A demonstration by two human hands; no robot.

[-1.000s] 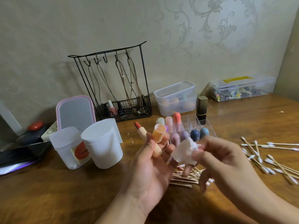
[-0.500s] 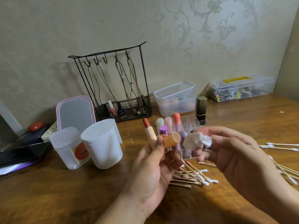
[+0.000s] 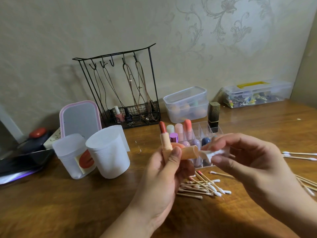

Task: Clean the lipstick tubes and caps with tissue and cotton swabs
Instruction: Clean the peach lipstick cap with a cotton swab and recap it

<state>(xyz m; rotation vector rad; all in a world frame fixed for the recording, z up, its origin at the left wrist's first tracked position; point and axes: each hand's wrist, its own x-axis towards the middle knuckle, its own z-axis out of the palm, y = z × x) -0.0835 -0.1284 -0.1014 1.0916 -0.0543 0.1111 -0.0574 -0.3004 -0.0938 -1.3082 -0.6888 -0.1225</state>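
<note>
From the head view, we see our left hand [image 3: 164, 170] in the middle of the frame. Its grip is clamped on two things: an open lipstick tube [image 3: 165, 143] standing up with its red tip on top, and a peach cap [image 3: 189, 152] lying sideways, its open mouth facing right. Our thumb presses on the cap.

Our right hand [image 3: 247, 160], right of the middle, pinches a small white tissue [image 3: 211, 154]. The tissue's corner is just at the mouth of the cap, maybe touching it.

We think the cap is light, hard and smooth, so it can slip. It is best held by its sides, as now. The tissue is soft and thin and can tear, so we should twist it to a point and push gently. The red tip is soft and can smear or break, so we keep our fingers on the tube's base.

Below the hands, cotton swabs [image 3: 202, 188] lie in a heap on the bench [image 3: 68, 203]. More lipsticks stand in a clear organizer [image 3: 204, 133] behind the hands.
</note>
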